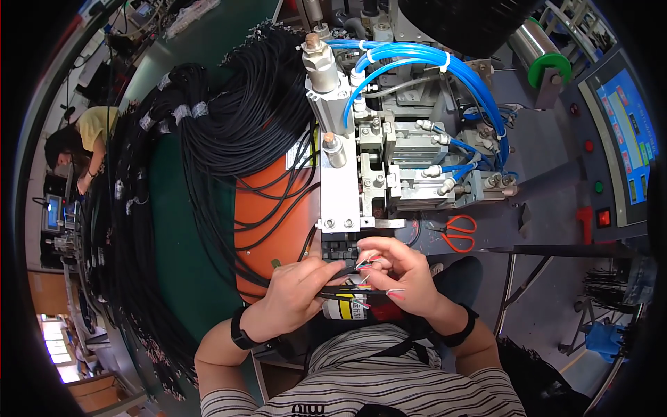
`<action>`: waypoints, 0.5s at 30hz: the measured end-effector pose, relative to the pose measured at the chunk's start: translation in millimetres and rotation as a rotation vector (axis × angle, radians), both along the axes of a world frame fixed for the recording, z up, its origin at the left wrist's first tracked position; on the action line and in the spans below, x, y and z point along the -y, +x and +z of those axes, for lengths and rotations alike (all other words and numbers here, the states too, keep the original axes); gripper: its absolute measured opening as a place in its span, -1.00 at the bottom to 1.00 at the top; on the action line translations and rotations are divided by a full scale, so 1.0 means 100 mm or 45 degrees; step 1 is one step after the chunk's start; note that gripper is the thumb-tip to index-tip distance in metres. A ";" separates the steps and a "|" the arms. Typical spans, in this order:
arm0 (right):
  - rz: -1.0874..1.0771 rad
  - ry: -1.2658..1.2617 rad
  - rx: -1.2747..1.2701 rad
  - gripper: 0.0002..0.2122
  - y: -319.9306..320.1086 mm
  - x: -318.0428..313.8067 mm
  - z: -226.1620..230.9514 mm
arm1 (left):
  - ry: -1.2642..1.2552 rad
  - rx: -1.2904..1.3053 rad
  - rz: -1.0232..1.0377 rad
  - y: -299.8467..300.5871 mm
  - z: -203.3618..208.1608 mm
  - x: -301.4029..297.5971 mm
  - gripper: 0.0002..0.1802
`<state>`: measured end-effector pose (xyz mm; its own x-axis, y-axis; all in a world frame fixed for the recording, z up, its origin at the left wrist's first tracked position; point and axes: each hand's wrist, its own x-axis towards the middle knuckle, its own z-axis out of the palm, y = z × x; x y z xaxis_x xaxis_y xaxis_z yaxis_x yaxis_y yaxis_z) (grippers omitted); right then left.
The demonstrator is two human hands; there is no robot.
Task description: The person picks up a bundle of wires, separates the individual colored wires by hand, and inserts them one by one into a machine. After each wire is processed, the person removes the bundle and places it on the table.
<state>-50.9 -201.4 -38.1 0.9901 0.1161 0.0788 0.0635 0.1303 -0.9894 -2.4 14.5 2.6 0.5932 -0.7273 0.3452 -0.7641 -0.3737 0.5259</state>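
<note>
Several black cables lie in my left hand, whose fingers are closed round them close to their stripped ends. Thin coloured wires fan out of the cable ends, red, white and green among them. My right hand pinches at these wires with thumb and fingertips. Both hands are just in front of a metal machine with pneumatic cylinders. A yellow and white label shows below the cables. The fingertips partly cover the wires they touch.
A large bundle of black cables lies on the orange plate and green table at left. Red-handled scissors lie right of the machine. Blue air hoses arch over it. A control panel stands far right; another person works far left.
</note>
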 end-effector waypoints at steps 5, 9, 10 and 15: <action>-0.019 0.351 -0.174 -0.78 -0.07 -0.08 -0.03 | 0.018 -0.026 0.022 -0.04 -0.04 0.02 -0.50; -0.125 0.040 0.109 -0.84 -0.07 -0.12 -0.03 | -0.145 -0.094 0.007 0.00 -0.14 0.13 -0.48; -0.150 -0.120 0.240 -0.86 -0.07 -0.12 -0.03 | -0.223 -0.125 -0.007 0.02 -0.15 0.15 -0.46; -0.133 0.373 -0.134 -0.86 -0.11 -0.14 0.04 | -0.136 0.223 0.021 0.03 -0.08 0.16 -0.44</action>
